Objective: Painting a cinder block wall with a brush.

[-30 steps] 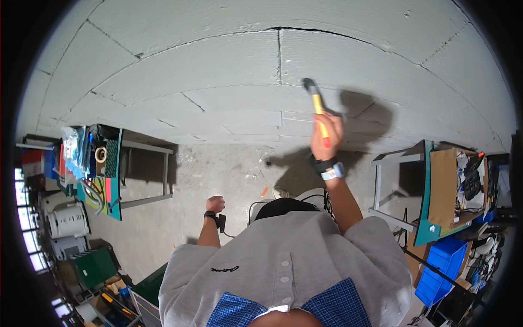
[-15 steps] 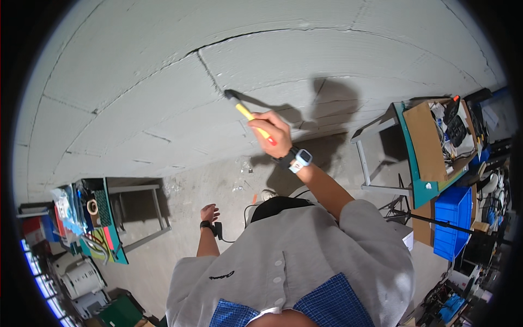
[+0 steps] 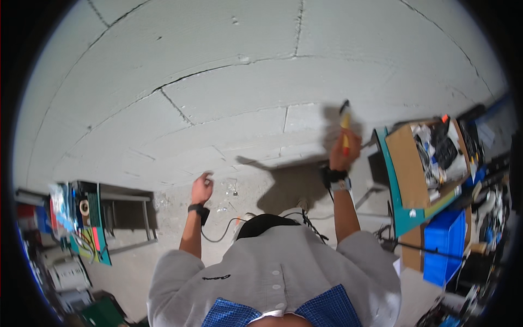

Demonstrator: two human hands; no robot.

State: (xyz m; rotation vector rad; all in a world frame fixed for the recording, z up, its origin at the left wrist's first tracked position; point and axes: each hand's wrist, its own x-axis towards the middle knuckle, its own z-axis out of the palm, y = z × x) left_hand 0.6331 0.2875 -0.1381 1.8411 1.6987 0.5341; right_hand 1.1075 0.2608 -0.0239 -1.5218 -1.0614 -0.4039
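My right hand (image 3: 346, 151) grips a small paintbrush (image 3: 345, 117) with a yellow handle, a red end and dark bristles. The brush points up, its tip by the pale grey block wall (image 3: 234, 90); whether it touches is hard to tell. On that wrist are a dark strap and a light-coloured watch. Lower and to the left, my left hand (image 3: 202, 188) hangs in front of the wall's foot with loosely bent fingers and nothing in it. A black band with a small device sits on its wrist, a cable running from it.
At right stands a green-topped table (image 3: 393, 180) bearing a cardboard box (image 3: 407, 166) of cables and parts. A blue crate (image 3: 444, 245) is below it, near a dark tripod leg. Another cluttered table (image 3: 103, 223) stands at left. Dark joints line the wall.
My right hand has swung right with the paintbrush, which now points more upright. My left hand has risen toward the wall. The view has shifted, with more of the upper wall showing.
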